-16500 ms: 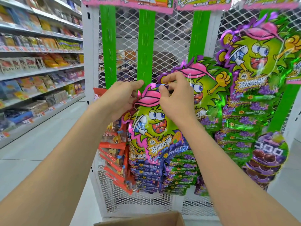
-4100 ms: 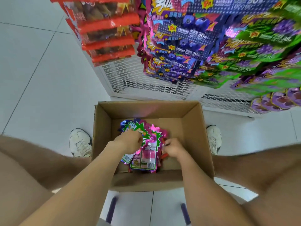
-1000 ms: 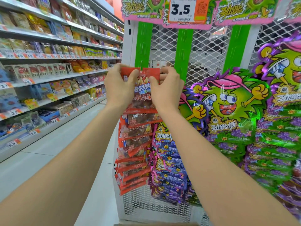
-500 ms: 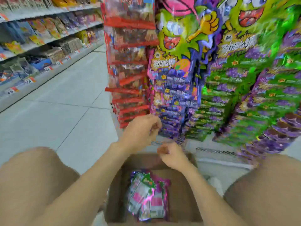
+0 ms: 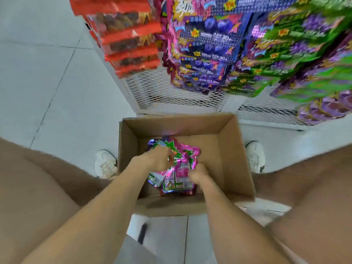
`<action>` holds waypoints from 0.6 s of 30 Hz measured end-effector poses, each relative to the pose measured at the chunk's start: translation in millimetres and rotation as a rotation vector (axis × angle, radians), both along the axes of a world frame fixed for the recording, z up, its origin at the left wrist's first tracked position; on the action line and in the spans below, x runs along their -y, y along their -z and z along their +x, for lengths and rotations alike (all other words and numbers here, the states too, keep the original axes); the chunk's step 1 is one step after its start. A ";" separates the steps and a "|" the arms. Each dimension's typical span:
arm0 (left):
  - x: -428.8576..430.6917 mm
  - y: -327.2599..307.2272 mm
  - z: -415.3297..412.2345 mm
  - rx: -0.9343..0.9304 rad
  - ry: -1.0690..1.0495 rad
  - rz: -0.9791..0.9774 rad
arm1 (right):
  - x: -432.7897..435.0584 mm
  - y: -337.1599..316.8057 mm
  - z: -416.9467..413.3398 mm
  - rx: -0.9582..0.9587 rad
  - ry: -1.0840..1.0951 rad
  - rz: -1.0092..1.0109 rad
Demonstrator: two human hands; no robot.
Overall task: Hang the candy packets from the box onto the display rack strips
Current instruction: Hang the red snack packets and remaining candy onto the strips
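Note:
An open cardboard box (image 5: 229, 149) stands on the floor between my feet, in front of the display rack (image 5: 171, 96). A small pile of pink and green candy packets (image 5: 181, 175) lies in its bottom, backs up. Both hands are down in the box. My left hand (image 5: 158, 159) has its fingers curled over the spiky top edge of a packet. On the pile's right side, my right hand (image 5: 198, 174) curls its fingers at a packet's edge. The frame is blurred, so the exact hold is unclear.
Full strips hang on the white mesh rack above the box: red packets (image 5: 129, 40) at left, blue ones (image 5: 205, 50), green ones (image 5: 297, 54), purple ones (image 5: 327, 107) at right. My white shoes (image 5: 105, 164) (image 5: 255, 156) flank the box. Tiled floor lies to the left.
A second ago both hands held a red packet up at the left strip. My view then dropped, and both hands went from above the box down onto the packets inside it.

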State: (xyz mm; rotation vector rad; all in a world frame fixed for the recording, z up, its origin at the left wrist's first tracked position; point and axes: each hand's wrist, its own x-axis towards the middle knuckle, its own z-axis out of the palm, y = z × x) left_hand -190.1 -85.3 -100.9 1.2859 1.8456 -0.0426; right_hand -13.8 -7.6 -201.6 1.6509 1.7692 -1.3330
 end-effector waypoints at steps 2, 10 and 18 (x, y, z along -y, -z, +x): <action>2.5 7.0 -3.5 -0.006 -0.018 -0.038 | -0.2 14.6 0.3 -0.017 0.078 -0.068; 8.8 10.2 -8.9 -0.047 -0.041 -0.088 | -2.2 -11.4 -1.6 -0.112 0.245 -0.289; 0.4 -8.6 2.5 0.087 -0.258 -0.021 | -23.0 -40.4 -5.3 -0.424 0.367 0.021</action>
